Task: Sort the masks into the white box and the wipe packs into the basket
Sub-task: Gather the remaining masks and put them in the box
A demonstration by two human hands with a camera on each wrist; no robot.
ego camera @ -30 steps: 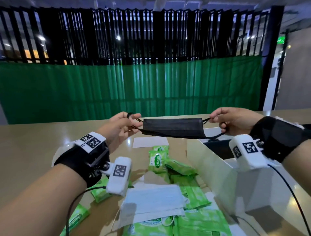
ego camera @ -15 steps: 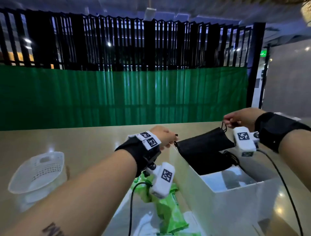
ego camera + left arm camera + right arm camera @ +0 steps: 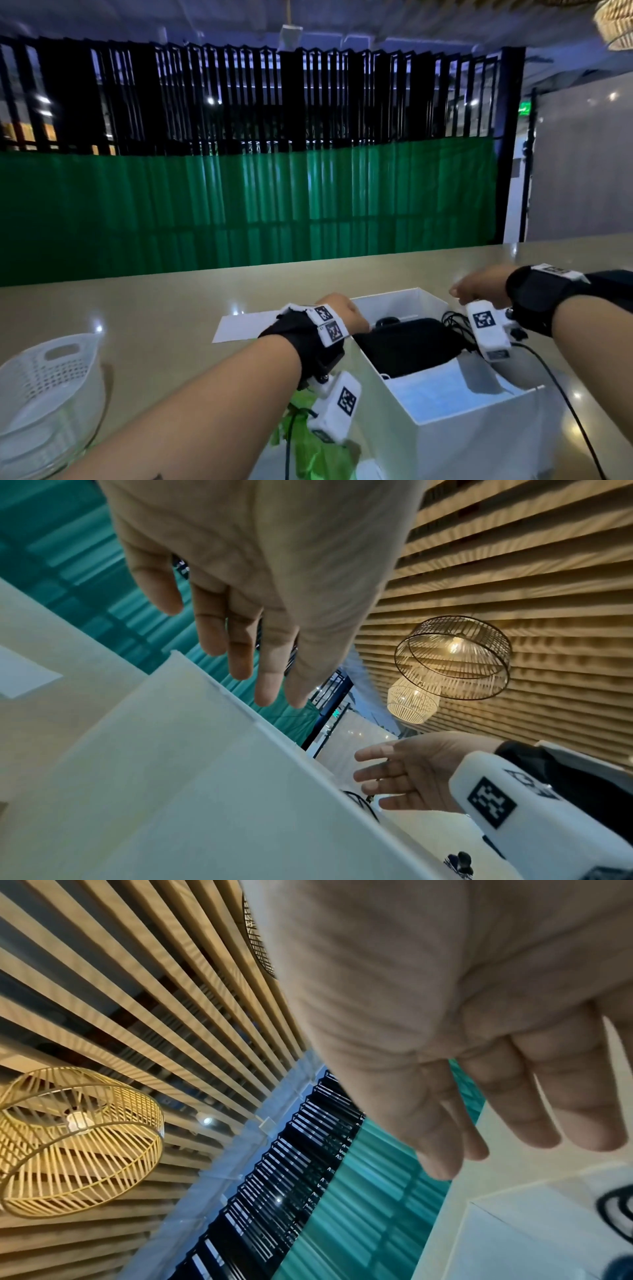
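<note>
I see the black mask [image 3: 407, 346] lying inside the white box [image 3: 455, 431], lower centre-right of the head view, on top of a pale blue mask [image 3: 442, 390] w/ its ear loops [image 3: 454, 320] spilling toward the box's right wall. My left hand [image 3: 342, 313] hovers over the box's left rim, fingers [image 3: 240, 642] straight and loose, holding nothing. My right hand [image 3: 479, 286] hangs above the far right corner of the box, also spread and empty per the wrist views [image 3: 514, 1096]. Green wipe packs [image 3: 308, 442] sit on the surface [image 3: 154, 308] at bottom centre, partly hidden under my left forearm. The white basket [image 3: 48, 383] is at lower left, well apart from the box. A white sheet [image 3: 239, 329] lies flat just behind my left wrist.
</note>
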